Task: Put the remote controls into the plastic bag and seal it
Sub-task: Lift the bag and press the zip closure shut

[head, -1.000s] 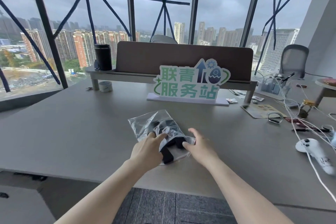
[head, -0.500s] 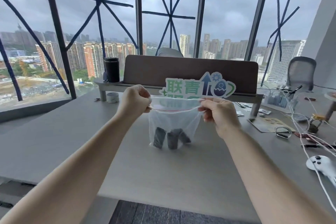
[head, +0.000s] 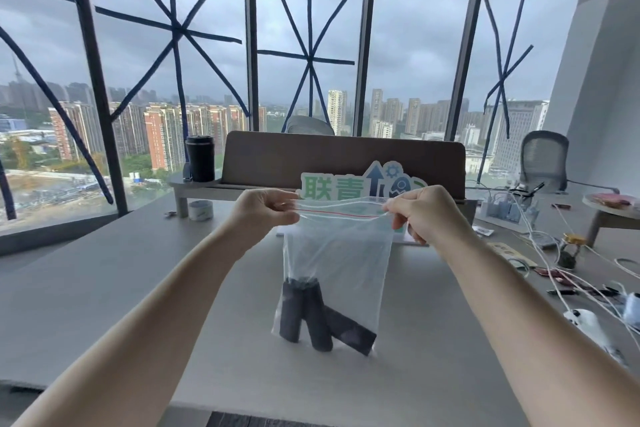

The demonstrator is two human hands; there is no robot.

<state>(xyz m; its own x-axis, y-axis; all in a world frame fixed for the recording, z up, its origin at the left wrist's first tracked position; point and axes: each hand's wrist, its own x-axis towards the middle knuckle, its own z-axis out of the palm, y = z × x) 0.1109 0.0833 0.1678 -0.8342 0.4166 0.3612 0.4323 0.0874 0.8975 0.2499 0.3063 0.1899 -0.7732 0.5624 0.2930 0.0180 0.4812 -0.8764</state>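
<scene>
Hanging btwn both fingers: bag, prob unsealed.

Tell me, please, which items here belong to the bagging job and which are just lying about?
Job: clear plastic zip bag; three dark remote controls inside; left hand; right hand.
Lying about: black cylindrical tumbler; green-lettered sign; white tape roll; white cables.

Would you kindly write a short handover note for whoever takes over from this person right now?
Left hand pinches the left end of the plastic bag top; right hand pinches the right end. The bag hangs upright above the desk.
Done: three dark remote controls lie at the bag's bottom.
Left: whether the red-lined zip strip is closed cannot be told; press it shut along its whole length.
</scene>
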